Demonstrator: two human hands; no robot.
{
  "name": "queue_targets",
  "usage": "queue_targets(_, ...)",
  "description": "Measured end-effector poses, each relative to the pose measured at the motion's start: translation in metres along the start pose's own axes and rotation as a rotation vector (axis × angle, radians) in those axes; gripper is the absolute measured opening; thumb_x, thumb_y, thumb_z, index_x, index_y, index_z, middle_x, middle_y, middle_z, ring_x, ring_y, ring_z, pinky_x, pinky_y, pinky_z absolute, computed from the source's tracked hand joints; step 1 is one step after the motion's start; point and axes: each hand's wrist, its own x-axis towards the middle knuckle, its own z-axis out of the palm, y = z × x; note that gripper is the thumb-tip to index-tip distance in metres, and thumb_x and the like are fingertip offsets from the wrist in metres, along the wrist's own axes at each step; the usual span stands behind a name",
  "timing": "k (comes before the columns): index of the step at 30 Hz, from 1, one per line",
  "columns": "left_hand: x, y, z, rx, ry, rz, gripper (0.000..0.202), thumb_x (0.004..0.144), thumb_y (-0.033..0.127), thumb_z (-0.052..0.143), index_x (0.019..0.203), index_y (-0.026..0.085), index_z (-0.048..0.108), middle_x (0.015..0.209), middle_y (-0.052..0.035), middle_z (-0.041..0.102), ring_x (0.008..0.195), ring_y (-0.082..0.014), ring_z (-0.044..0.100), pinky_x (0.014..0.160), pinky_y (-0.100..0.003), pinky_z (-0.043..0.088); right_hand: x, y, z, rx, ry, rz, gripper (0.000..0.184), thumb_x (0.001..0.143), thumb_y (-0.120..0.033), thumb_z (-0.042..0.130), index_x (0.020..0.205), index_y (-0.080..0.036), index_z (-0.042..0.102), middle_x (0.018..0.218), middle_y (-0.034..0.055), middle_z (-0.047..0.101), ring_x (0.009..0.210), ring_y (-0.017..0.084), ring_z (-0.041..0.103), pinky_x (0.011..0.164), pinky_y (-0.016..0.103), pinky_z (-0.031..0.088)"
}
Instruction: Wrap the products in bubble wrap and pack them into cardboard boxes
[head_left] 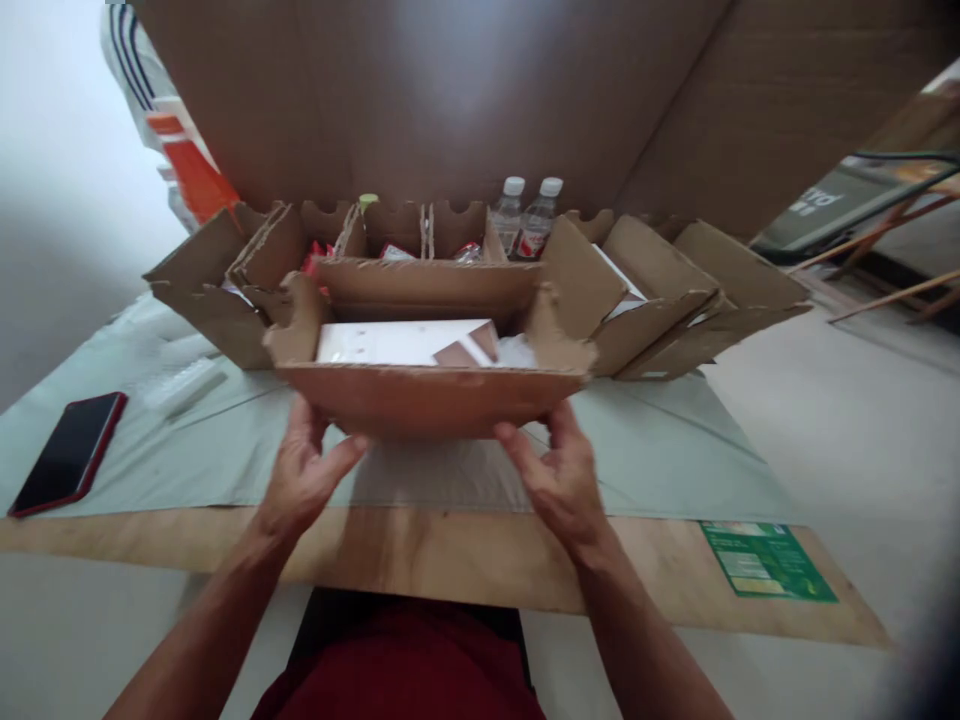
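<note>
An open cardboard box (427, 398) sits in front of me on a pale green sheet, its flaps folded outward. Inside lies a white flat package (390, 342) with a small brown piece beside it. My left hand (304, 472) grips the box's near wall from below at the left, thumb stretched along the bottom edge. My right hand (559, 470) grips the same wall at the right, fingers curled under it. Both hands are closed on the box.
A phone with a red case (69, 452) lies at the left on the sheet. Two water bottles (525, 215) and red packets stand in cardboard compartments behind the box. A tall cardboard panel (450, 90) rises at the back. A green label (765, 560) is on the wooden board's right.
</note>
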Motion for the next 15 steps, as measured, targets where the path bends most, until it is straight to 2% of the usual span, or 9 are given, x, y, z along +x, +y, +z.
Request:
queue_targets(3, 0.001, 0.002, 0.029, 0.009, -0.125, 0.02, 0.077, 0.087, 0.042, 0.078, 0.153, 0.026, 0.043, 0.152, -0.0122, 0.055, 0.141, -0.0315, 0.051, 0.122, -0.049, 0.037, -0.005, 0.014, -0.022, -0.079, 0.201, 0.059, 0.045, 0.091, -0.05, 0.071, 0.124, -0.021, 0.065, 0.114, 0.0099, 0.072, 0.106, 0.028, 0.067, 0.1, 0.049, 0.051)
queue_targets(5, -0.004, 0.001, 0.032, 0.031, -0.174, -0.005, 0.078, 0.086, 0.042, 0.079, 0.154, 0.026, 0.043, 0.159, -0.0128, 0.048, 0.149, -0.034, 0.042, 0.127, -0.052, 0.028, -0.014, 0.018, -0.025, -0.087, 0.275, 0.08, 0.046, 0.091, -0.05, 0.072, 0.125, -0.02, 0.064, 0.116, 0.0115, 0.072, 0.11, 0.029, 0.067, 0.102, 0.051, 0.05)
queue_targets(7, -0.01, -0.003, 0.016, 0.048, -0.143, -0.043, 0.078, 0.085, 0.042, 0.08, 0.153, 0.027, 0.045, 0.159, -0.0126, 0.049, 0.151, -0.035, 0.04, 0.129, -0.054, 0.025, -0.021, 0.014, -0.011, -0.048, 0.227, 0.077, 0.047, 0.091, -0.048, 0.071, 0.128, -0.021, 0.063, 0.121, 0.0126, 0.071, 0.113, 0.03, 0.067, 0.102, 0.05, 0.051)
queue_targets(11, -0.013, -0.008, -0.029, 0.023, 0.063, -0.029, 0.078, 0.086, 0.039, 0.081, 0.152, 0.027, 0.042, 0.152, -0.0117, 0.055, 0.147, -0.0327, 0.046, 0.125, -0.051, 0.032, -0.012, -0.01, 0.033, 0.054, -0.05, 0.007, 0.05, 0.09, -0.047, 0.071, 0.133, -0.024, 0.059, 0.128, 0.0116, 0.069, 0.116, 0.028, 0.067, 0.102, 0.047, 0.055)
queue_targets(13, -0.011, -0.011, -0.029, 0.007, 0.085, -0.011, 0.08, 0.086, 0.038, 0.081, 0.154, 0.027, 0.04, 0.153, -0.0116, 0.053, 0.147, -0.0316, 0.046, 0.125, -0.048, 0.032, -0.004, -0.012, 0.038, 0.048, -0.051, -0.011, 0.051, 0.09, -0.048, 0.071, 0.133, -0.024, 0.058, 0.13, 0.0115, 0.069, 0.119, 0.028, 0.066, 0.104, 0.048, 0.054)
queue_targets(15, -0.01, -0.017, -0.011, -0.007, 0.024, -0.032, 0.079, 0.088, 0.039, 0.079, 0.155, 0.027, 0.039, 0.155, -0.0119, 0.052, 0.148, -0.0312, 0.045, 0.126, -0.048, 0.032, -0.004, -0.001, 0.026, -0.022, 0.026, 0.009, 0.049, 0.09, -0.048, 0.071, 0.131, -0.024, 0.059, 0.128, 0.0114, 0.07, 0.118, 0.029, 0.066, 0.104, 0.05, 0.053)
